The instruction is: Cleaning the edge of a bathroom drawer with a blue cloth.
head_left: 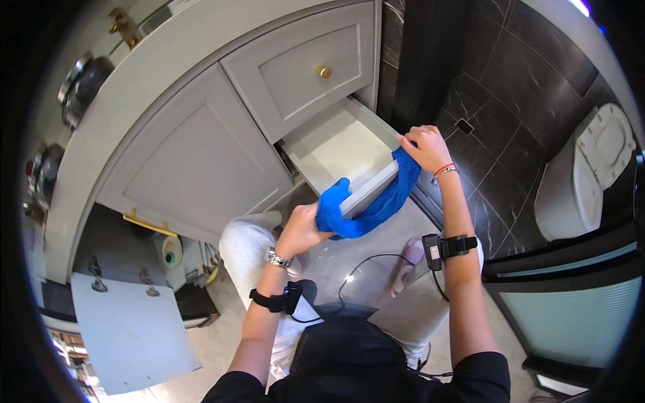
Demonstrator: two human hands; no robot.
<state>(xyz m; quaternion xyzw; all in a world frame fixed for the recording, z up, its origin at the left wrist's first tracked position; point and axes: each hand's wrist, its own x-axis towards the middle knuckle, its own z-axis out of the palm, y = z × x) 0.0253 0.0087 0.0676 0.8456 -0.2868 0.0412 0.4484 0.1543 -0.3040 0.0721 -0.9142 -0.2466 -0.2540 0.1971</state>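
A blue cloth (379, 217) hangs in a loop along the outer face of a pulled-out drawer (344, 146) with a pale interior. At the near left corner of the drawer front, my left hand (300, 230) is closed on one end of the cloth, and a bunched part folds over the top edge. My right hand (427, 149) grips the other end at the right corner, its fingers bent over the rim. The fingertips of my left hand are partly hidden by the cloth.
Above sits a closed grey drawer with a brass knob (324, 72); left of it is a cabinet door (201, 148). A toilet (578, 174) stands at right, near a ribbed glass panel (571, 322). A white board (131, 336) hangs from clips at lower left. A black cable (344, 285) crosses below.
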